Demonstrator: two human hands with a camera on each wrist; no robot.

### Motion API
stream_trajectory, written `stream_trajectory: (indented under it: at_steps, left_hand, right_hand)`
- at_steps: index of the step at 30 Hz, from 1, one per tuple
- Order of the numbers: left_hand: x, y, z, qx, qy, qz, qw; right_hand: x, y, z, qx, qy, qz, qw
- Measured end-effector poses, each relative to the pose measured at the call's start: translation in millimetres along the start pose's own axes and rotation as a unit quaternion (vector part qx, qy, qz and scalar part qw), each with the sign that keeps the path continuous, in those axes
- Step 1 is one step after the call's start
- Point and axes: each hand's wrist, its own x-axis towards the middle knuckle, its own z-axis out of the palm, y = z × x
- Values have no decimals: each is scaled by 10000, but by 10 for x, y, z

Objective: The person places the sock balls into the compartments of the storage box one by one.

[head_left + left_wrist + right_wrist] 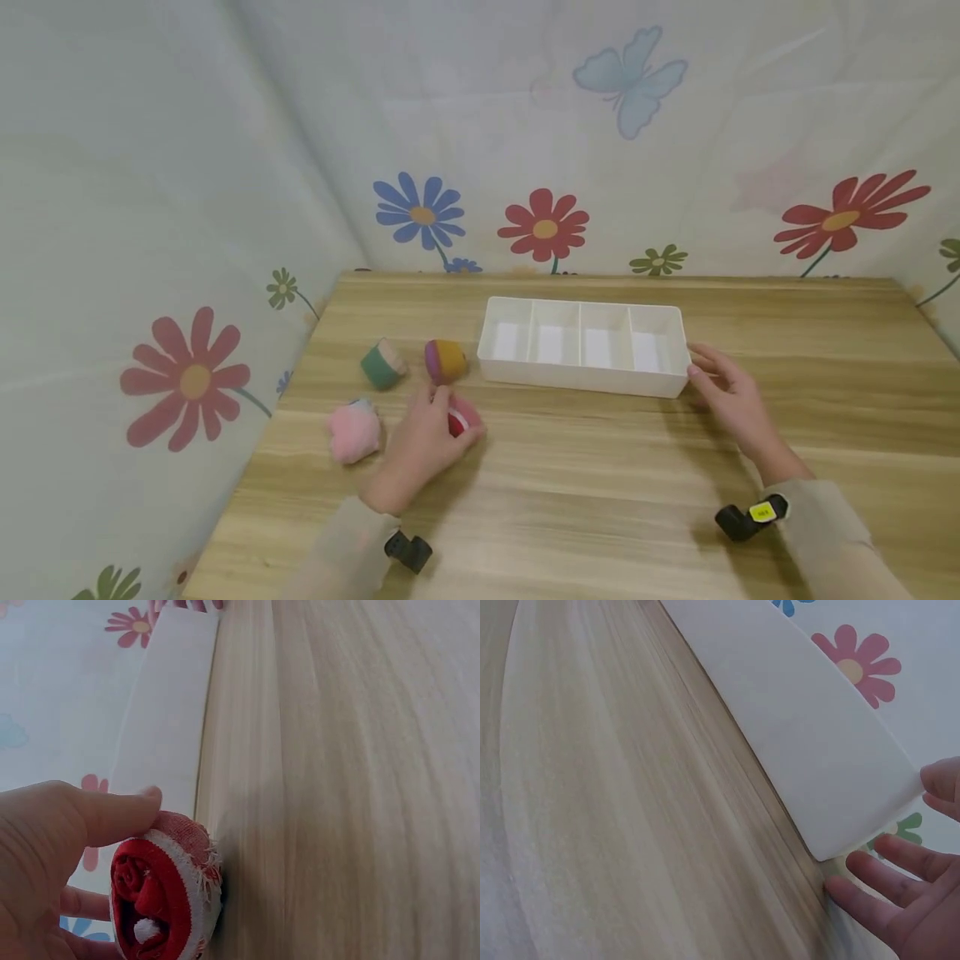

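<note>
My left hand (423,437) grips a rolled-up red and pink sock (462,417), thumb on one side and fingers on the other. In the left wrist view the rolled sock (154,900) shows its red coiled end with a white band and loose threads. A white four-compartment box (581,379) stands at the back of the table. At its right end is my right hand (731,400), fingers extended along the end wall and thumb by the rim. The right wrist view has the fingertips (862,862) right at the box's lower corner.
Left of the left hand lie a pink fuzzy roll (354,432), a green roll with a beige end (382,364) and a mustard and purple roll (446,361). Behind the wooden table (600,483) hangs a flower-print curtain (480,125).
</note>
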Motion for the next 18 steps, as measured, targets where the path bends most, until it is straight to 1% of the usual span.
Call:
stream_trajectory:
  at_steps: [4,8,12,15,18]
  left_hand:
    - [-23,20,-21,18,-61,-25,10000]
    - [-61,22,-20,130,-85,-68,9999]
    - [-62,22,8,206,96,82,9997]
    - [-33,17,34,101,283,230,9993]
    - [-38,-13,66,-59,383,272,9989]
  right_hand:
    - [16,68,6,585,-84,-19,9983]
    - [14,122,27,1126,-140,34,9935]
    - [19,144,35,1638,-147,48,9864]
    - [40,137,27,1919,-109,13,9813]
    - [36,145,45,2111,-77,12,9774]
